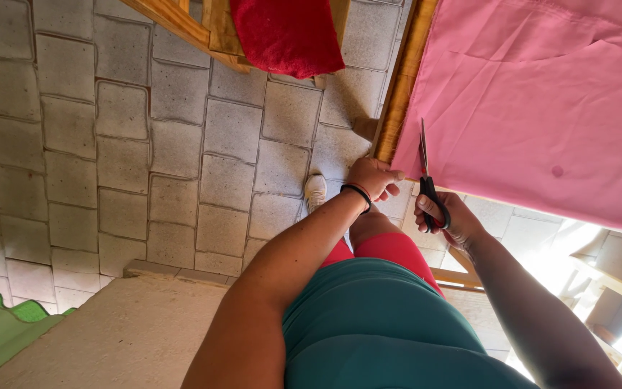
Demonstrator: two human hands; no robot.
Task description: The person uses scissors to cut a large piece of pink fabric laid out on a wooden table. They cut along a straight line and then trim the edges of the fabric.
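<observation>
cloth: pink cloth (541, 108) lies spread over the surface (397, 94), a wooden table; its near edge hangs just past the surface's front edge, some creases, one small dark spot toward the near edge
scissors: black-handled scissors (426, 180) stand at the cloth's near edge, close to the surface's front left corner; long axis runs nearly straight away from the person, blade tips farthest out, lying against the cloth
blades: seen edge-on as one thin line; cannot tell how far apart they are, nor whether the cloth lies between them
right hand: right hand (446, 216) is nearer the scissors; fingers through the black loops, grip clenched on the handles, just below the cloth edge
left hand: left hand (374, 176) just left of the scissors, at the surface's front left corner; fingers curled down at the wooden edge, close beside the cloth; whether they pinch cloth or only rest there cannot be told; black band on the wrist
relation: cloth lies ahead of and to the right of both hands; the blade line points into it from its near edge
surroundings: grey paved floor (145, 144) below; red cloth (286, 36) draped on a wooden frame farther off; white shoe (316, 189) on the floor
</observation>
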